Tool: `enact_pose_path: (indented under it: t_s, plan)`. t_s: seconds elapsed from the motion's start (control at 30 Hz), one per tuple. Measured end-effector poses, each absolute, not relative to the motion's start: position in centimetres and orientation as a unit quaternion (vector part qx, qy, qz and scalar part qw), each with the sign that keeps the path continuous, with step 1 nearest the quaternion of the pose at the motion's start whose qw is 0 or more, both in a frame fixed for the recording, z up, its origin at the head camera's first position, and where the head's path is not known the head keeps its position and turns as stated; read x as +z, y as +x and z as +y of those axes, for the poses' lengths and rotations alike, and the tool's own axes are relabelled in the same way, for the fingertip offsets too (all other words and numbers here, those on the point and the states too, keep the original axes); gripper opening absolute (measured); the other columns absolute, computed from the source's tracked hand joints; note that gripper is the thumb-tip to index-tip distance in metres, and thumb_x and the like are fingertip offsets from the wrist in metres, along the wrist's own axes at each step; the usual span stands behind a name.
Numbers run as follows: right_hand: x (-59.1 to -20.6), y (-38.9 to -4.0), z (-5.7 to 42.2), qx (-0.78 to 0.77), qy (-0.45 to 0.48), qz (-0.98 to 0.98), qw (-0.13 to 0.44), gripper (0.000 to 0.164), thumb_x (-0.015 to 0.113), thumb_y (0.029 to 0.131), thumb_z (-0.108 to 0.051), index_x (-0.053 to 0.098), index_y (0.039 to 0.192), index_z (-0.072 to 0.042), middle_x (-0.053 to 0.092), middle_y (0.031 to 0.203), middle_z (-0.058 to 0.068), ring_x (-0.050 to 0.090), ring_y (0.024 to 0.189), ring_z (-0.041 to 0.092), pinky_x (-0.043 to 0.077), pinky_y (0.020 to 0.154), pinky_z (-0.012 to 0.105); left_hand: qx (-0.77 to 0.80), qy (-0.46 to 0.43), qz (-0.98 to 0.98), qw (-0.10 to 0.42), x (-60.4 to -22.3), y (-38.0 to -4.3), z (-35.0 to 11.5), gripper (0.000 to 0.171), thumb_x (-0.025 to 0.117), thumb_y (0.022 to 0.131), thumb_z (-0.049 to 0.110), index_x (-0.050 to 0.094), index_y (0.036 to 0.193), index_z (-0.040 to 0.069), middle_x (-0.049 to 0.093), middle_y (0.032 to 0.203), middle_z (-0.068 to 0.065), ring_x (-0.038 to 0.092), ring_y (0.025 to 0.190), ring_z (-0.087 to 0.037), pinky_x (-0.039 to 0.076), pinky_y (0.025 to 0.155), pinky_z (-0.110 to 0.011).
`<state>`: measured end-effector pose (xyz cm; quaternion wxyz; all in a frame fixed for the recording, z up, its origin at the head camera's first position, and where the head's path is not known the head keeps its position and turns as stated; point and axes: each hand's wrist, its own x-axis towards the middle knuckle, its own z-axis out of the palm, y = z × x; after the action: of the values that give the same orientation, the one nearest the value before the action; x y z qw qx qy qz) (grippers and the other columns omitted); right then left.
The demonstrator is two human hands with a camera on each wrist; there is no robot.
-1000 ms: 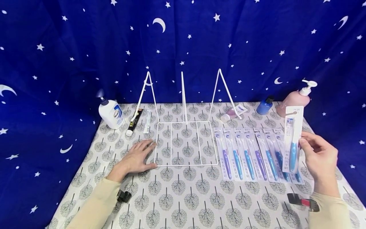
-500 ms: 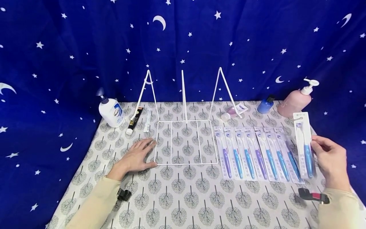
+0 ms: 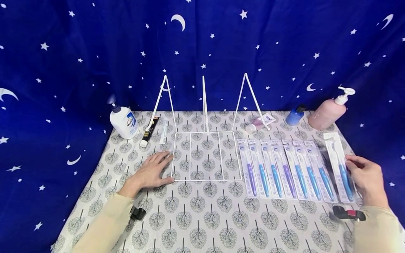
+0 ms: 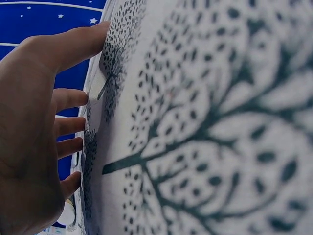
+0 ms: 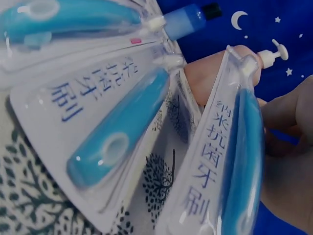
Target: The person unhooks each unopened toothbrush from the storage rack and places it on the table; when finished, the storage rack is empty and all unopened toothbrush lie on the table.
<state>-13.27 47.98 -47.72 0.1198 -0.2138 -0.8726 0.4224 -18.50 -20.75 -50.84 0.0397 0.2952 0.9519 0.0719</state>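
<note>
My right hand [image 3: 368,181] pinches the right edge of a packaged toothbrush [image 3: 345,175] with a blue handle, low over the table's right side. Its card tilts in the right wrist view, where the held pack [image 5: 215,166] is apart from the neighbouring pack [image 5: 122,127]. Left of it, several packaged toothbrushes [image 3: 286,175] with blue or purple handles lie in a row. My left hand [image 3: 152,171] rests on the cloth, fingers spread, with fingertips at the left side of a white wire rack [image 3: 207,180]. In the left wrist view, the left hand's fingers [image 4: 80,46] reach to the cloth.
A white pump bottle [image 3: 124,123], a black toothpaste tube [image 3: 148,133] and a slim clear pack [image 3: 164,131] are at back left. A pink tube [image 3: 259,123], blue bottle [image 3: 295,116] and pink pump bottle [image 3: 327,114] stand or lie at back right. A blue curtain [image 3: 202,38] hangs behind.
My right hand has moved right and down with the packaged toothbrush, from over the row's end to beside it, and the pack has tilted flatter. The left hand stays in place.
</note>
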Motion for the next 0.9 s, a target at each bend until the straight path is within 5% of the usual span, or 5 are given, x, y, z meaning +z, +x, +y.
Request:
enact_pose_path:
  t_s: [0.23, 0.57, 0.73, 0.8, 0.9]
  plan:
    - [-48.6, -14.1, 48.7, 0.322, -0.218, -0.918, 0.075, 0.035, 0.054, 0.089, -0.025, 0.059, 0.112, 0.001, 0.038, 0.065, -0.045, 0.038, 0.066, -0.012, 0.037, 0.053, 0.014, 0.074, 0.295, 0.952, 0.042, -50.6, -18.5, -20.8, 0.088, 0.049, 0.076, 0.07, 0.026, 0.145, 0.019, 0.018, 0.152, -0.007, 0.019, 0.138, -0.03, 0.02, 0.109, -0.056]
    - [-49.9, -14.5, 49.6, 0.291, -0.231, -0.928, 0.039, 0.038, 0.053, 0.087, -0.025, 0.057, 0.112, 0.003, 0.041, 0.058, -0.038, 0.043, 0.065, -0.003, 0.035, 0.056, 0.018, 0.076, 0.288, 0.953, 0.054, -50.8, -18.5, -20.7, 0.089, 0.049, 0.076, 0.071, 0.024, 0.145, 0.02, 0.016, 0.153, -0.006, 0.018, 0.138, -0.03, 0.019, 0.109, -0.056]
    - [-49.7, -14.6, 49.3, 0.26, -0.231, -0.937, 0.026, 0.039, 0.05, 0.087, -0.023, 0.055, 0.115, 0.004, 0.066, 0.081, 0.007, 0.05, 0.087, 0.032, 0.037, 0.065, 0.03, 0.073, 0.289, 0.953, 0.051, -50.7, -18.4, -20.7, 0.089, 0.048, 0.076, 0.071, 0.024, 0.145, 0.02, 0.016, 0.153, -0.006, 0.019, 0.138, -0.03, 0.019, 0.109, -0.056]
    - [-49.5, -14.6, 49.1, 0.247, -0.226, -0.942, 0.026, 0.038, 0.05, 0.087, -0.023, 0.056, 0.114, 0.003, 0.061, 0.102, 0.026, 0.048, 0.093, 0.043, 0.038, 0.068, 0.039, 0.071, 0.289, 0.953, 0.05, -50.7, -18.4, -20.7, 0.09, 0.048, 0.076, 0.071, 0.024, 0.145, 0.019, 0.017, 0.153, -0.006, 0.019, 0.138, -0.03, 0.019, 0.11, -0.055]
    - [-49.4, -14.6, 48.9, 0.232, -0.224, -0.946, 0.025, 0.036, 0.05, 0.086, -0.023, 0.057, 0.111, 0.002, 0.052, 0.115, 0.032, 0.046, 0.095, 0.05, 0.038, 0.071, 0.048, 0.071, 0.293, 0.952, 0.047, -50.7, -18.4, -20.7, 0.09, 0.048, 0.076, 0.071, 0.024, 0.145, 0.019, 0.018, 0.152, -0.007, 0.019, 0.137, -0.03, 0.019, 0.11, -0.055]
